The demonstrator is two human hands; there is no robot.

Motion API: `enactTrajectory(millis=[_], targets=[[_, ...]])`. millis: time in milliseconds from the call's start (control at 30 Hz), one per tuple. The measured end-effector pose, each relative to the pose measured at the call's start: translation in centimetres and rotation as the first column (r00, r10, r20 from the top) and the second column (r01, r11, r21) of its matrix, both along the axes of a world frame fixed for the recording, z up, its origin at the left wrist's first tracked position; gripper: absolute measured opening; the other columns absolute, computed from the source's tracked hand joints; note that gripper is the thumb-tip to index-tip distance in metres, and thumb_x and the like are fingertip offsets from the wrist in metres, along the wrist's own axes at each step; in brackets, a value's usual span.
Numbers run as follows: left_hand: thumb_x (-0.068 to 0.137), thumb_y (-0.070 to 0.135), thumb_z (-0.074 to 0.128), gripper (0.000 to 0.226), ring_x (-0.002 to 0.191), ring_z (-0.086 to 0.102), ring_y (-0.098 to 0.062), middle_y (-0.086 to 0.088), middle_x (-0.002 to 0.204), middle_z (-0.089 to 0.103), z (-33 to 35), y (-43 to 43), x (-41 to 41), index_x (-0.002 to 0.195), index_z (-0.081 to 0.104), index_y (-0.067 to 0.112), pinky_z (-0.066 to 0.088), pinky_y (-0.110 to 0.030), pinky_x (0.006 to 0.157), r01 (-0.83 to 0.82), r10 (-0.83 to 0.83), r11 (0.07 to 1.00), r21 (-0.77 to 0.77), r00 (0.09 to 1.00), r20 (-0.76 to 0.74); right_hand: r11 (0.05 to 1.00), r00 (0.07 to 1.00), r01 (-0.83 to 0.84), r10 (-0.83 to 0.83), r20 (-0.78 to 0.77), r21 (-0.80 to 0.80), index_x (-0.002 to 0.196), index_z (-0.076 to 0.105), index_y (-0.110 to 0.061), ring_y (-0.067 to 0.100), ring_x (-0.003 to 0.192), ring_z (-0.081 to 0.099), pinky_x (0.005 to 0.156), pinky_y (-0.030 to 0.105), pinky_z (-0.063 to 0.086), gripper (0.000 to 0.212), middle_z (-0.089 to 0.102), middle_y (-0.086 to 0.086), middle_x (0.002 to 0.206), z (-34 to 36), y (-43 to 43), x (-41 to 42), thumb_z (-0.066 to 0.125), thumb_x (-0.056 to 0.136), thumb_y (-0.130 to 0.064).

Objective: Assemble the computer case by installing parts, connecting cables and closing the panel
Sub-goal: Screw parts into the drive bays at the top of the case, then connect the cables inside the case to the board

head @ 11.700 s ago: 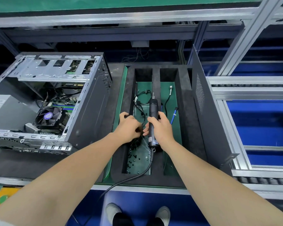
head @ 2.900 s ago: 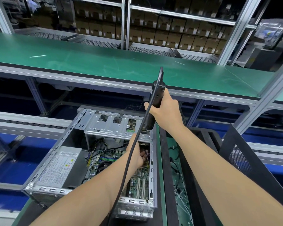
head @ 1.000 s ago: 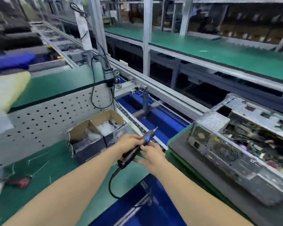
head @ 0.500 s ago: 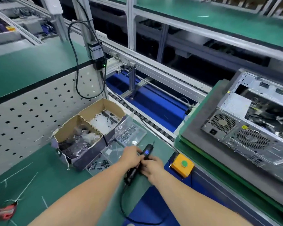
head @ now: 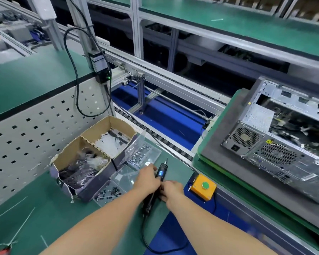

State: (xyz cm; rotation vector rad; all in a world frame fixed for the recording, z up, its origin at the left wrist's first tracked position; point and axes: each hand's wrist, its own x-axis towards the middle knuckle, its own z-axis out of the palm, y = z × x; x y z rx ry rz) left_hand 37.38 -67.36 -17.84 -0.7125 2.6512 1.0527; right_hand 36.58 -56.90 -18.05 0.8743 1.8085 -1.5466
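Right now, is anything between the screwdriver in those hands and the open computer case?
Yes. The yellow button box sits at the bench edge between the screwdriver, held by the left hand and right hand, and the computer case on its grey pallet.

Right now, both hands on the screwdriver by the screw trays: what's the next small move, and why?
Probably lower the screwdriver so its bit enters the silver-screw tray to pick one up. Left hand and right hand both grip it, the bit points at that tray, and the computer case lies open.
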Motion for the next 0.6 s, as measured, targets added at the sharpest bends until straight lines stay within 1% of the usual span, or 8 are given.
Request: enactTrajectory(millis=[100, 233, 300, 367, 433, 500, 533, 600], targets=[[0.09, 0.019, 0.064, 0.037, 0.099, 0.064, -0.021, -0.005, 0.115, 0.065, 0.3, 0.1, -0.2, 0.126, 0.059, 0.016, 0.054, -0.034, 0.085, -0.006, 0.005, 0.999, -0.038, 1.0, -0.023, 0.999, 1.0, -0.011, 0.012, -0.025, 0.034, 0.095, 0.068, -0.012, 0.035, 0.093, 0.071, 0.087, 0.049, 0.063, 0.009, 0.075, 0.023, 0.107, -0.2, 0.3, -0.1, 0.072, 0.089, -0.007], [0.09, 0.019, 0.058, 0.025, 0.092, 0.065, -0.018, -0.001, 0.104, 0.068, 2.4, 1.0, -1.2, 0.114, 0.066, 0.018, 0.056, -0.038, 0.082, -0.078, 0.07, 0.996, -0.043, 0.985, -0.154, 0.996, 0.986, 0.055, -0.043, -0.163, 0.065, 0.102, 0.073, -0.015, 0.034, 0.101, 0.068, 0.091, 0.044, 0.06, 0.012, 0.073, 0.015, 0.108, 1.3, 1.1, -1.3, 0.072, 0.09, -0.016], [0.091, 0.026, 0.059, 0.013, 0.082, 0.064, -0.011, 0.008, 0.092, 0.068, 4.5, 2.3, -2.3, 0.102, 0.066, 0.026, 0.052, -0.03, 0.069, -0.135, 0.127, 0.991, -0.011, 0.957, -0.259, 0.996, 0.967, 0.077, -0.066, -0.248, 0.034, 0.096, 0.073, -0.017, 0.027, 0.088, 0.066, 0.085, 0.043, 0.06, 0.007, 0.074, 0.011, 0.102, 3.3, 1.9, -2.7, 0.067, 0.092, -0.018], [0.09, 0.031, 0.06, 0.005, 0.077, 0.062, -0.007, 0.014, 0.084, 0.066, 7.3, 4.4, -4.2, 0.091, 0.065, 0.029, 0.042, -0.019, 0.061, -0.172, 0.184, 0.983, 0.066, 0.91, -0.373, 0.996, 0.93, 0.091, -0.094, -0.355, -0.025, 0.088, 0.073, -0.017, 0.022, 0.075, 0.068, 0.08, 0.047, 0.062, 0.01, 0.077, 0.009, 0.093, 6.3, 3.2, -4.4, 0.065, 0.094, -0.019], [0.091, 0.031, 0.059, 0.007, 0.081, 0.063, -0.006, 0.014, 0.083, 0.067, 10.3, 7.4, -6.4, 0.088, 0.064, 0.029, 0.04, -0.016, 0.064, -0.14, 0.217, 0.971, 0.192, 0.854, -0.472, 0.992, 0.859, 0.11, -0.125, -0.496, -0.061, 0.085, 0.074, -0.019, 0.016, 0.069, 0.07, 0.073, 0.041, 0.063, 0.014, 0.077, 0.001, 0.083, 9.8, 5.5, -6.2, 0.066, 0.095, -0.021], [0.091, 0.032, 0.058, 0.007, 0.081, 0.062, 0.0, 0.015, 0.083, 0.068, 13.6, 11.3, -8.5, 0.087, 0.064, 0.032, 0.042, -0.014, 0.066, -0.066, 0.204, 0.964, 0.258, 0.804, -0.558, 0.989, 0.755, 0.14, -0.131, -0.642, -0.037, 0.087, 0.076, -0.022, 0.013, 0.076, 0.071, 0.075, 0.037, 0.059, 0.014, 0.076, -0.006, 0.08, 13.5, 9.0, -7.9, 0.066, 0.096, -0.023], [0.091, 0.032, 0.058, 0.008, 0.08, 0.061, 0.003, 0.016, 0.082, 0.068, 15.3, 13.8, -9.4, 0.086, 0.064, 0.034, 0.04, -0.009, 0.063, -0.016, 0.187, 0.96, 0.278, 0.779, -0.599, 0.986, 0.698, 0.163, -0.133, -0.704, -0.025, 0.089, 0.076, -0.021, 0.014, 0.08, 0.071, 0.078, 0.037, 0.058, 0.013, 0.076, -0.006, 0.082, 15.3, 11.3, -8.6, 0.066, 0.097, -0.023], [0.091, 0.027, 0.058, 0.013, 0.077, 0.06, 0.006, 0.017, 0.078, 0.067, 18.6, 19.3, -11.0, 0.083, 0.062, 0.036, 0.04, -0.007, 0.06, 0.11, 0.145, 0.942, 0.316, 0.719, -0.68, 0.974, 0.59, 0.225, -0.137, -0.796, -0.002, 0.092, 0.075, -0.019, 0.017, 0.084, 0.072, 0.08, 0.039, 0.058, 0.013, 0.076, -0.002, 0.084, 18.5, 16.4, -9.8, 0.065, 0.099, -0.024]])
